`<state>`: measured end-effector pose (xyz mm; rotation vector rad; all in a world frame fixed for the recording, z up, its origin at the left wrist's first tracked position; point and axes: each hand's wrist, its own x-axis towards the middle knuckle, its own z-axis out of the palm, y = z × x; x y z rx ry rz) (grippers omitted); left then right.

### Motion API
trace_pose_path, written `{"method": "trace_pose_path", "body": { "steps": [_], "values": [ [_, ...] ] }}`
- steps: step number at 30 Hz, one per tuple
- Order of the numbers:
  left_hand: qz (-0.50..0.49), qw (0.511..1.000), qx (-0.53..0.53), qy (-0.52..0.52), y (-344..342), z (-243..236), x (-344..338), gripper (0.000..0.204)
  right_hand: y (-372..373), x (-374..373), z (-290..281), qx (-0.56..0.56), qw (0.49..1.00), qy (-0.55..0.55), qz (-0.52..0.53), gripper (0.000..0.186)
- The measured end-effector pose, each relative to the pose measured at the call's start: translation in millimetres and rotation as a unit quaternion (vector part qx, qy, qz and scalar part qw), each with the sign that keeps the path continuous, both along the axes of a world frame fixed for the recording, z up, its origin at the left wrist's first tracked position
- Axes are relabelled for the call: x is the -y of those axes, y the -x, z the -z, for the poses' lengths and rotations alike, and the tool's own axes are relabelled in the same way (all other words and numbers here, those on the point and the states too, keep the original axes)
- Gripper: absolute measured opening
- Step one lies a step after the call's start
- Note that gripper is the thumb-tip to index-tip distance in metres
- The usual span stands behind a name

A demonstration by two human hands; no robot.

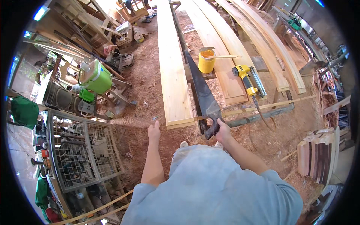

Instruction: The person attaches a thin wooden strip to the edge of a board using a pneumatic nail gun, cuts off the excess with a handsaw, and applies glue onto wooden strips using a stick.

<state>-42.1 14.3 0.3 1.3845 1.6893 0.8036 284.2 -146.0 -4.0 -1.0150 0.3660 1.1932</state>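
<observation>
Your right hand (224,132) has its fingers clamped on the dark handle of the handsaw (204,93); the blade extends forward and slightly left from these fingers, narrowing toward its far end. Your left hand (153,131) is raised well apart from the saw; whether its fingers are together or apart, you cannot tell from this view. The near end of a long pale board (172,75) lies between your two hands, just ahead of the left fingers and alongside the blade. Beyond the right fingers, a yellow tub (206,64) with orange contents stands at the left edge of further boards (227,84), a stick (227,57) reaching out from its top. Ahead and to the right of the same fingers lies a yellow-and-black nail gun (246,80) with a hose (260,111) trailing toward you. A metal pipe (262,115) runs rightward near them. Left of your left fingers stands a mesh-fronted cabinet (90,150); a green bucket (100,79) sits farther ahead.
</observation>
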Motion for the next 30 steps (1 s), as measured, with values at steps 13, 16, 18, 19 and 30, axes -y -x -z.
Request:
{"method": "trace_pose_path", "body": {
  "steps": [13,16,18,19,30],
  "values": [
    [0.194,0.977,-0.09,-0.019,-84,-38,-19,0.063,48,31,-87,0.457,0.873,0.137,-0.1,0.025],
    [0.221,0.96,-0.14,0.103,-75,-54,-19,0.071,58,7,-95,0.513,0.831,0.094,-0.194,0.028],
    [0.21,0.973,-0.038,0.093,-63,-49,-21,0.075,62,-12,-89,0.526,0.821,0.058,-0.213,0.027],
    [0.207,0.973,-0.032,0.101,-55,-47,-23,0.075,64,-22,-92,0.634,0.73,0.019,-0.254,0.028],
    [-0.019,0.982,-0.151,0.109,155,102,29,0.051,152,-78,-96,0.81,0.274,-0.021,-0.519,0.069]
  ]
}}
